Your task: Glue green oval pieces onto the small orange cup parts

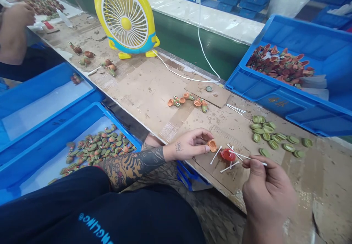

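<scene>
My left hand (192, 144) grips a small orange hollow piece (212, 145) between thumb and fingers, its open side facing up. In my right hand (266, 189) is a cotton swab (243, 156), pinched between thumb and forefinger. The swab's far tip reaches over a small red pot (228, 155), just right of the orange piece. Other cotton swabs (216, 155) lie around the pot on the cardboard. Several green oval shells (272, 132) are scattered beyond my right hand. A few orange and green painted figures (189, 101) sit farther back on the table.
A yellow fan (126, 24) stands at the back, its white cable (189, 78) trailing across the cardboard. At right is a blue crate (288, 97) with reddish pieces. Another blue crate (110, 115) at left holds many painted pieces. A co-worker's hand (19, 15) shows at upper left.
</scene>
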Action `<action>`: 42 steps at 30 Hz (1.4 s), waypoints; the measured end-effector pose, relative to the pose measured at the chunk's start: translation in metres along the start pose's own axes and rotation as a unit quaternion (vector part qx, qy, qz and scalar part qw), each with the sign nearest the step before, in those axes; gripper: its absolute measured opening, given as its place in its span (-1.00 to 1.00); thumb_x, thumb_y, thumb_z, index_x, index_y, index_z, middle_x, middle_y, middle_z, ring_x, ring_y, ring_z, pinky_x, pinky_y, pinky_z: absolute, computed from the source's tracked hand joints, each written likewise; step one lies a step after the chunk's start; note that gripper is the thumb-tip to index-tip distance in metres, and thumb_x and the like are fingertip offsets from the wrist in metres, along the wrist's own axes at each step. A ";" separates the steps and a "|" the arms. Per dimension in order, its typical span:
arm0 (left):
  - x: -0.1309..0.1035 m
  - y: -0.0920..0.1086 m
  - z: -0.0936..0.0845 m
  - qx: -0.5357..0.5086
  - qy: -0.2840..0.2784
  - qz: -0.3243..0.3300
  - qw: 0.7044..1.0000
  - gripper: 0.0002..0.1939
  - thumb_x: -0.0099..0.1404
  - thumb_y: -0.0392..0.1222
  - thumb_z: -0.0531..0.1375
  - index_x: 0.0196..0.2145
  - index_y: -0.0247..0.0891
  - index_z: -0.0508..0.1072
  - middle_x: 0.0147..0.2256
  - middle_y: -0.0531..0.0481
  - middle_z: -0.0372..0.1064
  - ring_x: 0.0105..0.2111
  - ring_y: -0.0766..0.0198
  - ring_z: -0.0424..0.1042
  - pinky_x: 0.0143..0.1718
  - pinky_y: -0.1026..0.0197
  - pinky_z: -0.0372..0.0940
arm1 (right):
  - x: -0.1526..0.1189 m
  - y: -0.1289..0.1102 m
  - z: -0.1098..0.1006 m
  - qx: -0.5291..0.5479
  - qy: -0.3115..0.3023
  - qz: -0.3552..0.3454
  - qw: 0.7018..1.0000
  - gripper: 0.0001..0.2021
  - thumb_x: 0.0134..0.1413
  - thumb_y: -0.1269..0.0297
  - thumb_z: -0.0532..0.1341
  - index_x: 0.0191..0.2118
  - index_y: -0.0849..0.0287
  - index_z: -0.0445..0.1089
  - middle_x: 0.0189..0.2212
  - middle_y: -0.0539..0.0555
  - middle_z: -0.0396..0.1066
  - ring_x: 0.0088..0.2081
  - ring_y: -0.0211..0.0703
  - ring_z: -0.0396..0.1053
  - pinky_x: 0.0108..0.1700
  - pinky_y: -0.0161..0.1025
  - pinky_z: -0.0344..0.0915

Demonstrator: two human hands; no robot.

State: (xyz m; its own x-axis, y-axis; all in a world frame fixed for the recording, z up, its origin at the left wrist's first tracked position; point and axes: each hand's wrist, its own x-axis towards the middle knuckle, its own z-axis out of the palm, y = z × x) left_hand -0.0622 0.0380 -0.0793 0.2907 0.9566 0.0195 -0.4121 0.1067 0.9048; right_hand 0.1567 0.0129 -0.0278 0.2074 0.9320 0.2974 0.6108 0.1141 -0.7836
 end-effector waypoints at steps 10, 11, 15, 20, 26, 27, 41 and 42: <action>0.003 0.002 -0.001 0.115 0.033 0.041 0.992 -0.59 0.23 -0.27 0.41 0.05 -0.25 0.59 0.01 -0.17 0.49 -0.04 0.12 0.46 -0.09 0.15 0.35 | 0.013 0.026 -0.004 -0.168 -0.115 -0.011 0.979 -0.58 0.25 -0.07 0.12 -0.17 0.16 0.56 -0.27 0.22 0.61 -0.24 0.17 0.53 -0.18 -0.07 0.33; 0.002 0.001 -0.001 0.118 0.032 0.040 0.992 -0.58 0.23 -0.26 0.41 0.06 -0.25 0.57 0.00 -0.16 0.49 -0.04 0.12 0.46 -0.08 0.15 0.36 | 0.013 0.026 -0.005 -0.166 -0.114 -0.012 0.979 -0.58 0.26 -0.07 0.12 -0.17 0.16 0.56 -0.27 0.22 0.61 -0.23 0.17 0.53 -0.17 -0.07 0.32; 0.001 -0.001 -0.001 0.107 0.037 0.035 0.993 -0.57 0.21 -0.20 0.43 0.02 -0.26 0.51 -0.03 -0.15 0.46 -0.06 0.13 0.45 -0.14 0.18 0.37 | 0.007 0.014 -0.009 -0.135 -0.060 0.014 0.989 -0.61 0.30 -0.08 0.16 -0.18 0.13 0.56 -0.30 0.15 0.60 -0.24 0.10 0.52 -0.17 -0.10 0.31; 0.001 0.000 0.000 0.099 0.018 0.019 0.995 -0.61 0.17 -0.17 0.45 -0.07 -0.28 0.51 -0.19 -0.07 0.45 -0.21 0.21 0.42 -0.19 0.18 0.32 | -0.003 -0.010 -0.003 0.062 0.007 0.031 0.998 -0.61 0.33 -0.11 0.27 -0.20 0.18 0.53 -0.39 0.08 0.54 -0.31 -0.05 0.49 -0.14 -0.14 0.37; 0.002 0.004 0.000 0.092 0.007 0.014 0.996 -0.61 0.16 -0.14 0.46 -0.08 -0.27 0.52 -0.22 -0.05 0.45 -0.25 0.23 0.41 -0.20 0.16 0.31 | -0.005 -0.014 0.011 0.098 -0.065 -0.002 0.993 -0.65 0.34 -0.06 0.29 -0.22 0.16 0.56 -0.37 0.08 0.57 -0.33 -0.08 0.53 -0.21 -0.18 0.43; 0.002 0.004 0.000 0.090 0.006 0.012 0.996 -0.60 0.16 -0.12 0.47 -0.08 -0.27 0.53 -0.22 -0.04 0.45 -0.26 0.23 0.41 -0.20 0.16 0.31 | -0.005 -0.013 0.012 0.094 -0.073 -0.004 0.993 -0.66 0.35 -0.05 0.29 -0.21 0.15 0.57 -0.37 0.09 0.58 -0.32 -0.07 0.54 -0.21 -0.18 0.43; 0.002 0.002 0.000 0.037 -0.015 -0.027 0.999 -0.52 0.10 -0.06 0.54 -0.08 -0.28 0.57 -0.22 -0.03 0.44 -0.34 0.30 0.38 -0.30 0.23 0.31 | -0.004 -0.011 0.014 0.025 -0.046 -0.050 0.997 -0.72 0.39 0.04 0.25 -0.19 0.14 0.57 -0.31 0.08 0.60 -0.28 -0.09 0.54 -0.19 -0.25 0.39; 0.002 0.002 0.000 0.035 -0.011 -0.027 0.999 -0.52 0.10 -0.05 0.54 -0.08 -0.28 0.58 -0.23 -0.01 0.44 -0.34 0.31 0.37 -0.30 0.23 0.30 | -0.005 -0.010 0.013 0.032 -0.037 -0.051 0.998 -0.72 0.39 0.05 0.25 -0.18 0.14 0.57 -0.31 0.08 0.60 -0.27 -0.09 0.54 -0.17 -0.24 0.38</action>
State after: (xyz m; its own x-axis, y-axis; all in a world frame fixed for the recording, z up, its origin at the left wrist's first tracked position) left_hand -0.0625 0.0398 -0.0770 0.3298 0.9438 -0.0210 -0.3340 0.1375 0.9325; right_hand 0.1394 0.0119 -0.0286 0.0885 0.9368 0.3384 0.5761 0.2290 -0.7847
